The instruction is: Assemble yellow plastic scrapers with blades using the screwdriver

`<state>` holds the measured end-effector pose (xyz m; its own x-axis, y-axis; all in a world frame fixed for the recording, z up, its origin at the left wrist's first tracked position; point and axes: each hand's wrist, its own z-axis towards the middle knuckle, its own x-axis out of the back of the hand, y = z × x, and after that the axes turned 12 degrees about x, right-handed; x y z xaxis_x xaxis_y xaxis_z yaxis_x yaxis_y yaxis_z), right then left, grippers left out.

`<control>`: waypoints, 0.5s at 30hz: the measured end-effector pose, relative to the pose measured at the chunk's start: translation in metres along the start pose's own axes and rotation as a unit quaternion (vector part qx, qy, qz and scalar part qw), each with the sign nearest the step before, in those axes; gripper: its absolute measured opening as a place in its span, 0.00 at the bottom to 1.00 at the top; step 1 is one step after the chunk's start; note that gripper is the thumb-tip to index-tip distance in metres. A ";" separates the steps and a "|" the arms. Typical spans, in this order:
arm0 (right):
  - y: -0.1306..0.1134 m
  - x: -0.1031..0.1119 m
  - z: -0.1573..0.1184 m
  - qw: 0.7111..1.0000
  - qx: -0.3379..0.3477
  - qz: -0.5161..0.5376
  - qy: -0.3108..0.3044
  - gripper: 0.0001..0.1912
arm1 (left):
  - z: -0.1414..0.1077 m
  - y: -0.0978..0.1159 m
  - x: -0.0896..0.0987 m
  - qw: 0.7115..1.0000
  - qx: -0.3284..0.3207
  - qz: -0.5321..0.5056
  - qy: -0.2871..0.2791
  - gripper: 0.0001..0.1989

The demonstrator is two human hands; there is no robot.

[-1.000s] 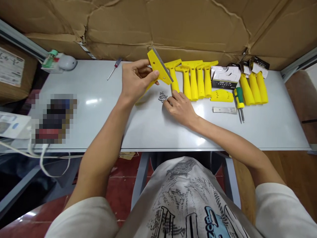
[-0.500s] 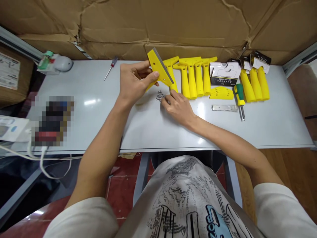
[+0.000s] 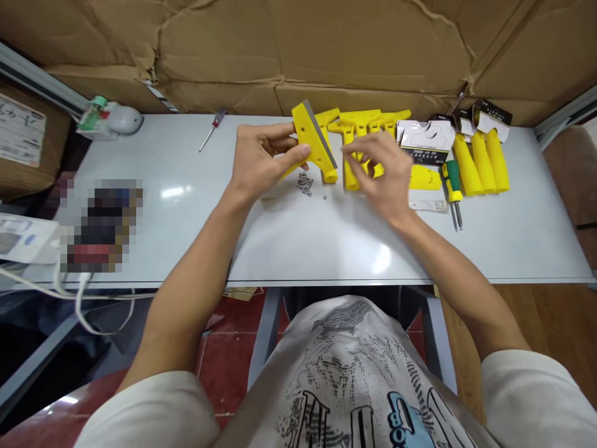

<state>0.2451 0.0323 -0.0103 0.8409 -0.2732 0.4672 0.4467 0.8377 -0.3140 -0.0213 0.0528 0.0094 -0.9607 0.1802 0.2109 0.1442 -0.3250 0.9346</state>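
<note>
Writing on white box [image 3: 425, 142] unreadable; left hand [image 3: 261, 158] grips yellow scraper [image 3: 311, 138]

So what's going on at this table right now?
A person holds a yellow scraper with a metal blade up in the left hand. The right hand hovers above the table, fingers pinched. A small pile of screws lies below; more yellow scrapers and a green screwdriver lie behind.

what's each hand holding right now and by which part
The left hand grips a yellow scraper by its handle, below the blade head. Whether the raised right hand pinches anything cannot be told.
</note>
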 end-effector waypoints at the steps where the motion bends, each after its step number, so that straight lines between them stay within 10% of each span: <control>1: 0.010 0.006 0.004 0.997 -0.050 0.049 0.042 0.18 | -0.004 0.007 -0.006 1.000 0.023 -0.021 0.001 0.27; 6: 0.022 0.012 0.016 0.928 -0.216 0.300 0.049 0.36 | -0.025 0.029 -0.038 0.995 0.076 -0.056 -0.040 0.32; 15: -0.014 0.010 0.016 0.802 -0.340 0.490 -0.033 0.31 | -0.027 0.026 -0.049 0.991 0.085 -0.062 -0.083 0.37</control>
<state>0.2420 0.0251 0.0121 0.8825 0.4023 -0.2438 -0.3362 0.1771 -0.9250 0.0233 0.0103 0.0156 -0.9234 0.3640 0.1216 0.0777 -0.1329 0.9881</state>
